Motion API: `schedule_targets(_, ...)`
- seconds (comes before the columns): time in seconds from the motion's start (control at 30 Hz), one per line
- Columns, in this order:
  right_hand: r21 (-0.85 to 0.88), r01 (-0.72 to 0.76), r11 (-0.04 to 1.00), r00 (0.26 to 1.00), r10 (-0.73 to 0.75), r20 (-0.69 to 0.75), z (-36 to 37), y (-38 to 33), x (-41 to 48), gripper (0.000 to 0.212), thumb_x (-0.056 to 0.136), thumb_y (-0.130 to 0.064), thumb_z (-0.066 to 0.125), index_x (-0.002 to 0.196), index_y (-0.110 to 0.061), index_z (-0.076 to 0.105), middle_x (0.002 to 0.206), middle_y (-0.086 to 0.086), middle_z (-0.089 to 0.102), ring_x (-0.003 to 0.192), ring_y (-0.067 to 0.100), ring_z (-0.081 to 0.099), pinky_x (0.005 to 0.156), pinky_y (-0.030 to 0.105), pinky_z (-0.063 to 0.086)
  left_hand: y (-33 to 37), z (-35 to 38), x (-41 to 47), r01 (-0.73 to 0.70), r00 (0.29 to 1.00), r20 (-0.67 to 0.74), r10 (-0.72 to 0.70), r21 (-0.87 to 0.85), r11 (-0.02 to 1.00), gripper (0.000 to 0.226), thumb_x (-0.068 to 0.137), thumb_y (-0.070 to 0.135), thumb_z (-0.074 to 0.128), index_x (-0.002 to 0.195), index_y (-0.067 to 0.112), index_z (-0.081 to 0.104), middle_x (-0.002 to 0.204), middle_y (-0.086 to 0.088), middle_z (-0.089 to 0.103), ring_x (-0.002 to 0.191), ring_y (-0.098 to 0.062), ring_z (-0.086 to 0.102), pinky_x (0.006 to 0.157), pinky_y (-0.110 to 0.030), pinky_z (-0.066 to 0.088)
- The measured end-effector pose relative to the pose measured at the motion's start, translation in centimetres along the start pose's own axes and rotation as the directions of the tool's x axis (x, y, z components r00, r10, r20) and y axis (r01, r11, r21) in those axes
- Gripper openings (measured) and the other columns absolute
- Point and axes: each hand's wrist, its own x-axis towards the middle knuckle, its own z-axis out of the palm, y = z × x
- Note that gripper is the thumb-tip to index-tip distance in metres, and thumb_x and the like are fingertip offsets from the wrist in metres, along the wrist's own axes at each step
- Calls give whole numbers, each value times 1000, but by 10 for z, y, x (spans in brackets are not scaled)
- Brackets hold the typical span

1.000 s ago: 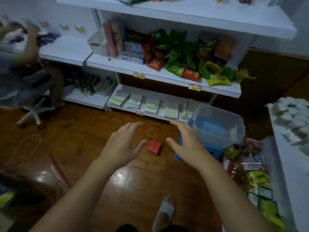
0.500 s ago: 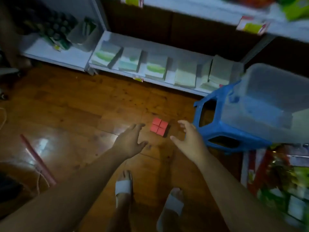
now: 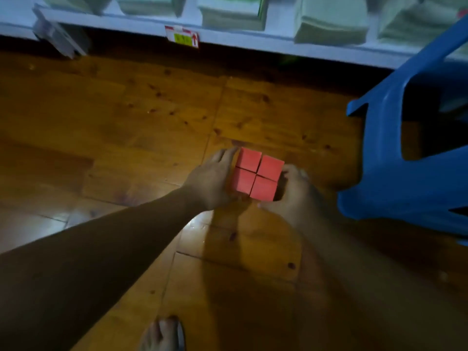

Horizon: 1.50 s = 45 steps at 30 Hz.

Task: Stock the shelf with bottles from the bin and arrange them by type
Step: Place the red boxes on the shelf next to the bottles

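Both hands are closing on the boxes (image 3: 258, 173), where half a second ago they were hanging apart above them, and the view is dropping much nearer the floor (image 3: 126, 117). The left hand (image 3: 212, 181) is cupping the block's left side, its fingers (image 3: 225, 155) curving toward the far corner. The right hand (image 3: 295, 188) is curling its fingers against the right side, so the two are squeezing the block between them. Four red boxes are sitting as a two-by-two block on the floor, in front of the shelf (image 3: 253, 38) edge and just left of the blue stool (image 3: 405, 178). Whether they are touching the boards or lifting off I cannot tell. No bottle or bin is showing, and whether the boxes hold bottles I cannot tell either. They are looking like light, stiff card with smooth faces and nothing binding them together. A block like this is likely to shear apart or drop a box unless the squeeze is coming straight inward from opposite sides, with thumbs supporting the near edge or underside. Pressing too hard is risking dented walls. Pale packs (image 3: 233, 11) are lying in a row on the shelf, and a foot (image 3: 162, 335) is showing at the bottom edge.
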Motion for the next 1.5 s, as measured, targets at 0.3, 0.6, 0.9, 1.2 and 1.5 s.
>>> schedule_targets(0.3,300,-88,950,995,96,-14,59,7,-6,45,80,-21,90,120,-14,72,111,2,77,106,18,72,65,7,41,-1,56,-3,157,974,-74,-216,-471,868,32,80,15,86,110,11,73,99,-3,78,88,-17,71,74,-33,57)
schedule_targets(0.6,404,2,915,1000,2,-10,-30,-40,-90,48,82,-47,84,124,-29,67,108,-15,71,102,4,67,68,10,46,39,-34,-90,19,987,-120,-108,-580,814,72,84,26,88,147,37,55,126,15,70,115,-1,64,101,-30,55)
schedule_targets(0.9,550,84,831,977,41,-210,-325,-182,-221,55,80,-48,84,128,-37,61,119,-22,57,104,-11,58,80,9,46,207,-323,-181,-169,981,-184,68,-616,769,75,85,38,87,150,41,50,131,5,61,123,-6,62,108,-39,52)
schedule_targets(1.2,597,327,733,790,134,-598,-633,-289,-377,49,87,-45,80,129,-26,66,118,-5,72,105,0,69,92,29,58,446,-582,-275,-489,870,-376,318,-584,648,70,90,40,77,154,37,48,130,-4,63,111,-7,65,95,-24,55)
schedule_targets(1.5,479,407,778,648,124,-751,-800,-284,-527,37,100,-39,63,137,-43,59,127,-15,65,116,3,65,99,42,58,632,-695,-351,-697,709,-426,562,-541,470,61,97,41,71,153,39,49,138,14,64,128,-6,61,99,-44,59)
